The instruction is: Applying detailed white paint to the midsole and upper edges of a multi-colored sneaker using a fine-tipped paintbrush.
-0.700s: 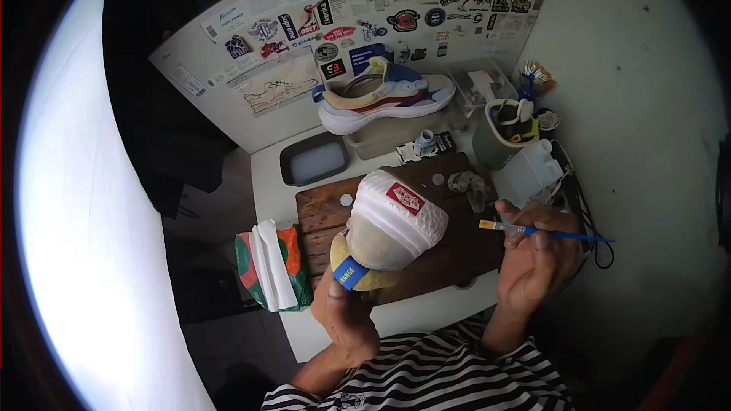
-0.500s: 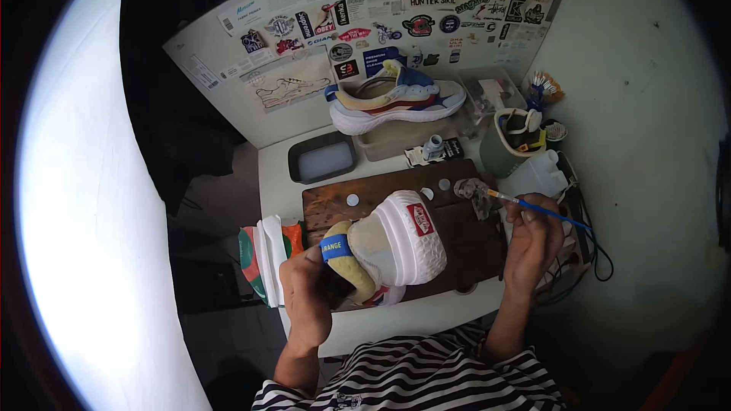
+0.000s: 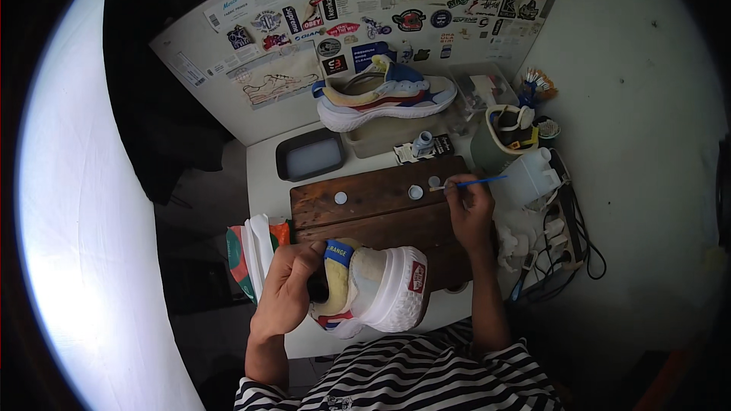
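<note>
Your left hand (image 3: 288,281) grips the shoe (image 3: 400,289) by its collar, tilted over the near edge of the wooden board (image 3: 343,221). Your right hand (image 3: 470,213) pinches the paintbrush (image 3: 483,180) over the board's far right part, bristles near a small white cap (image 3: 415,192). A loosened collar grip could let the shoe swing; a careless reach might tip the small bottle (image 3: 423,146) beyond the board's far edge.

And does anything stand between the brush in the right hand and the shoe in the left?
Nothing visible does. Wooden board shows below the gap between the brush in the right hand and the shoe in the left hand; a small round cap lies on it, just left of the brush tip.
</note>
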`<state>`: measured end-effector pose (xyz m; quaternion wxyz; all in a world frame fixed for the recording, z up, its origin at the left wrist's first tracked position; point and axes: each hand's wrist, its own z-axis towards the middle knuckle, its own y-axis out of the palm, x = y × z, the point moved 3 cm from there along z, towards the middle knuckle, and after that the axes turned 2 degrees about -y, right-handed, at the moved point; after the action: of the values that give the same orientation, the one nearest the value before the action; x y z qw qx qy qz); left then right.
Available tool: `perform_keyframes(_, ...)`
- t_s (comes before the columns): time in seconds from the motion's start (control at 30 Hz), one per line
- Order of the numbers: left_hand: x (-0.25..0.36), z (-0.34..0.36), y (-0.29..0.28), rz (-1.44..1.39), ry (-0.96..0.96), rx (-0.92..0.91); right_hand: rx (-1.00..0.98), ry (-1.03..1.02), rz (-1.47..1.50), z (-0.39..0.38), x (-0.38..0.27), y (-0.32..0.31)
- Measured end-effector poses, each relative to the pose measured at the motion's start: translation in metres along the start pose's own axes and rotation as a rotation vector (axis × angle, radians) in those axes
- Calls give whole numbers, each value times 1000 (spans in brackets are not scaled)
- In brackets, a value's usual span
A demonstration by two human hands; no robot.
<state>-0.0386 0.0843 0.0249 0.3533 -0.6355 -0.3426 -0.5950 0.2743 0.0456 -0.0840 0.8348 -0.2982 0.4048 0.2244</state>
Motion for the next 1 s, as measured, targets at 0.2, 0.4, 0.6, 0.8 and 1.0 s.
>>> perform_keyframes(0.2, 7, -11, -9, 107, 155, 128, -77, -8, 32, 3, 14, 18)
perform_keyframes(0.4, 0, -24, -22, 584, 680, 326, -111, 9, -5, -8, 17, 25)
perform_keyframes(0.6, -18, -28, -27, 776, 689, 442, -121, -4, -36, -9, 12, 34)
perform_keyframes(0.8, -13, -24, -16, 822, 634, 381, -139, 68, -16, -11, 18, 33)
perform_keyframes(1.0, 16, 5, 19, 96, 240, 299, 41, 231, 364, -5, -1, 8)
